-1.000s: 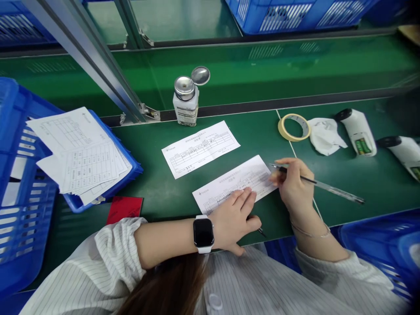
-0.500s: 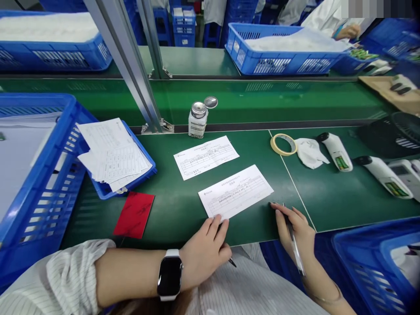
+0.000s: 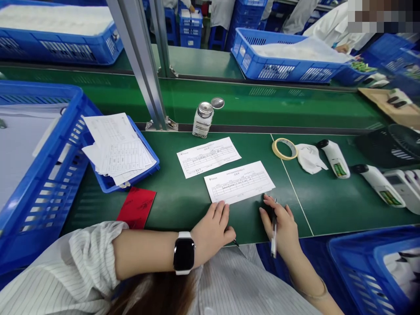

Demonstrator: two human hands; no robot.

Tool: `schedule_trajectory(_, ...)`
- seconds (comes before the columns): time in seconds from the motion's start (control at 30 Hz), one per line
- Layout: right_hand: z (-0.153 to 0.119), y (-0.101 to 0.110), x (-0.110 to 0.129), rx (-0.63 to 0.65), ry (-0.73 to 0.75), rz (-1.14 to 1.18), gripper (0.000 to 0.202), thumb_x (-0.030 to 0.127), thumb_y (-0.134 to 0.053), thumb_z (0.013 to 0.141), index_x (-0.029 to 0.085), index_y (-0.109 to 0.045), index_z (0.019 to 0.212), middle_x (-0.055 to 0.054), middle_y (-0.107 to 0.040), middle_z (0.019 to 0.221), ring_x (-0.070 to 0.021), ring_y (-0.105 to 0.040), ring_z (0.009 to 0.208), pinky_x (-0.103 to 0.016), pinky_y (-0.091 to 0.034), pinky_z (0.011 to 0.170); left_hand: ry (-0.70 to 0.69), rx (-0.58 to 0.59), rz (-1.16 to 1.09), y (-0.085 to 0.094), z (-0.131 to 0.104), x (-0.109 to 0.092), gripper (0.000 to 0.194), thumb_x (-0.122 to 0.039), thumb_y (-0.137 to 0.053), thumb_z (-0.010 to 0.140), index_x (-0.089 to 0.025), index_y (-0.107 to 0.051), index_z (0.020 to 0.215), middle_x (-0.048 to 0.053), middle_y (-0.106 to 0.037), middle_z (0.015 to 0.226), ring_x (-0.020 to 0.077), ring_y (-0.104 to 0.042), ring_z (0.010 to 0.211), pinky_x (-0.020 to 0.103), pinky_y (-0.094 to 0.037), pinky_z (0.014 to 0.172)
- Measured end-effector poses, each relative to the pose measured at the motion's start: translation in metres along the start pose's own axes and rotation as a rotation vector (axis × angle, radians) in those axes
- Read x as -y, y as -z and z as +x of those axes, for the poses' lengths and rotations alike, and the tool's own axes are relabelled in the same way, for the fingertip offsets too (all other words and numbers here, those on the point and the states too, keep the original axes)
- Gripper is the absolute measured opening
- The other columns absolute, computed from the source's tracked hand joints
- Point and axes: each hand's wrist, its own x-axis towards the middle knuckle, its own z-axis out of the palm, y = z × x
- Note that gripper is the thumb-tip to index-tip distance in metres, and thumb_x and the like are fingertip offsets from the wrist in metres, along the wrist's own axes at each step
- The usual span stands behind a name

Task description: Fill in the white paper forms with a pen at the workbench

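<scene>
My left hand (image 3: 212, 227), wearing a smartwatch (image 3: 184, 253), rests its outstretched fingertips on the lower left edge of the nearer printed form (image 3: 241, 181). A thin dark pen-like thing (image 3: 235, 242) pokes out beneath its thumb; the rest is hidden in the hand. In my right hand (image 3: 282, 223) a clear-barrelled pen (image 3: 274, 236) lies between the fingers, its barrel hanging down toward the wrist. My right fingertips are at the form's lower right corner. Just behind lies a second filled-in form (image 3: 209, 157), flat on the green tabletop.
At left, a blue tray (image 3: 157, 167) of papers (image 3: 120, 146) sits by a large blue crate (image 3: 74, 131) and a red sheet (image 3: 138, 205). A pump bottle (image 3: 202, 120) stands behind. Rightward lie tape (image 3: 277, 151), a white cloth (image 3: 311, 158) and handheld devices (image 3: 337, 162). A co-worker's sleeve (image 3: 328, 26) shows beyond.
The nearer form has shifted slightly up and to the right in view. My right hand has moved left and closer to it, and the pen has swung more upright.
</scene>
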Motion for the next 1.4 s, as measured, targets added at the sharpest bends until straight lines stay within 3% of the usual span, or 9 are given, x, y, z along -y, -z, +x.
schedule_trajectory(0.33,-0.004,-0.003,0.004,-0.044,0.008,-0.004,0.026,0.033,-0.052,0.080,0.022,-0.054,0.104,-0.009,-0.062,0.117,-0.0265,-0.056,0.110,-0.051,-0.031,0.101,0.076,-0.042,0.149,-0.004,0.016,-0.016,0.014,-0.033,-0.055,0.079,-0.020,-0.053,0.084,0.015,-0.057,0.121,0.0358,-0.054,0.110,0.050,-0.027,0.090)
schedule_trajectory(0.43,-0.005,-0.002,0.006,-0.063,-0.050,0.047,0.034,0.033,-0.047,0.083,0.023,-0.051,0.115,-0.010,-0.064,0.112,-0.0262,-0.057,0.108,-0.051,-0.031,0.100,0.093,-0.077,0.140,-0.003,0.016,-0.015,0.012,-0.031,-0.049,0.083,-0.020,-0.050,0.086,0.015,-0.059,0.118,0.0336,-0.056,0.107,0.050,-0.027,0.090)
schedule_trajectory(0.53,0.000,-0.001,0.016,-0.198,-0.170,0.250,0.039,0.034,-0.039,0.086,0.020,-0.044,0.122,-0.011,-0.064,0.101,-0.0252,-0.059,0.099,-0.048,-0.040,0.091,0.080,-0.083,0.136,-0.002,0.015,-0.014,0.009,-0.030,-0.048,0.083,-0.021,-0.049,0.086,0.013,-0.058,0.120,0.0327,-0.054,0.111,0.050,-0.025,0.093)
schedule_trajectory(0.6,0.008,-0.001,0.029,-0.281,-0.190,0.392,0.033,0.034,-0.042,0.085,0.019,-0.050,0.113,-0.010,-0.061,0.093,-0.0226,-0.060,0.087,-0.043,-0.045,0.082,0.083,-0.082,0.127,-0.002,0.015,-0.013,0.009,-0.030,-0.049,0.082,-0.022,-0.049,0.086,0.013,-0.058,0.121,0.0324,-0.052,0.113,0.049,-0.024,0.093)
schedule_trajectory(0.77,0.039,-0.003,0.071,-0.119,-0.071,0.520,0.008,0.027,-0.058,0.077,0.020,-0.058,0.080,-0.003,-0.057,0.078,-0.0166,-0.055,0.073,-0.032,-0.045,0.068,0.077,-0.107,0.079,-0.003,0.016,-0.012,0.012,-0.034,-0.048,0.083,-0.023,-0.052,0.085,0.011,-0.060,0.118,0.0308,-0.052,0.114,0.049,-0.024,0.095)
schedule_trajectory(0.87,0.052,-0.009,0.088,-0.052,-0.092,0.553,0.018,0.027,-0.060,0.076,0.019,-0.053,0.063,0.002,-0.052,0.058,-0.0118,-0.048,0.054,-0.026,-0.040,0.053,0.078,-0.148,0.023,-0.004,0.017,-0.010,0.015,-0.036,-0.051,0.081,-0.022,-0.054,0.085,0.012,-0.059,0.119,0.0293,-0.050,0.115,0.047,-0.025,0.096)
schedule_trajectory(1.07,0.062,-0.023,0.092,-0.007,-0.222,0.621,0.032,0.033,-0.063,0.074,0.019,-0.043,0.054,0.005,-0.049,0.044,-0.0092,-0.044,0.042,-0.024,-0.035,0.044,0.046,-0.089,0.032,-0.003,0.018,-0.008,0.015,-0.034,-0.049,0.081,-0.022,-0.055,0.087,0.012,-0.060,0.118,0.0313,-0.051,0.114,0.049,-0.022,0.097)
schedule_trajectory(1.4,0.060,-0.026,0.098,0.032,-0.203,0.602,0.039,0.024,-0.064,0.073,0.020,-0.033,0.050,0.007,-0.037,0.044,-0.0068,-0.033,0.044,-0.024,-0.029,0.044,0.048,-0.074,0.007,-0.005,0.021,-0.009,0.016,-0.036,-0.050,0.080,-0.021,-0.056,0.085,0.011,-0.061,0.116,0.0303,-0.052,0.112,0.051,-0.020,0.099)
